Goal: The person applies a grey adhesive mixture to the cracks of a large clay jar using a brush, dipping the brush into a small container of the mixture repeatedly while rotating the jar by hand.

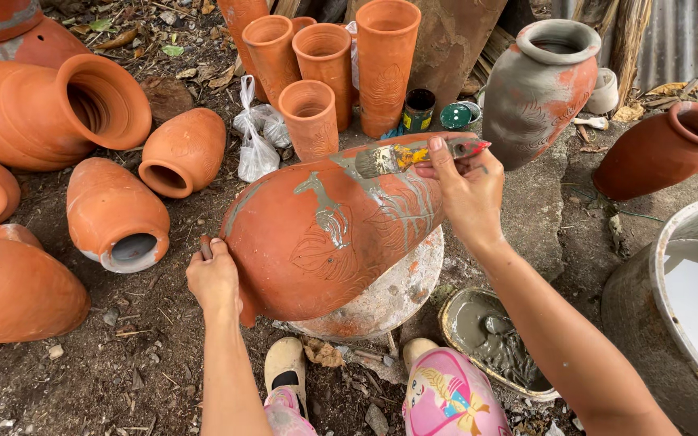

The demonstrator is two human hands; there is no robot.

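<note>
While on its side, pot (325, 242) mouth leftward

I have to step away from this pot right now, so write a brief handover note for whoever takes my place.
Left hand steadies the rim of the terracotta pot, which lies tilted on a round stone. Right hand holds a wide brush against the pot's upper side. Grey streaks cover part of the carved pattern; most of the surface is bare. A bowl of grey slip sits beside the right forearm.

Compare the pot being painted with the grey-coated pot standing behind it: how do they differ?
The pot being painted lies on its side on a round stand; the grey-coated pot stands upright on the ground. The first is mostly bare orange with grey streaks; the second is largely grey. Both are clay with carved patterns.
</note>
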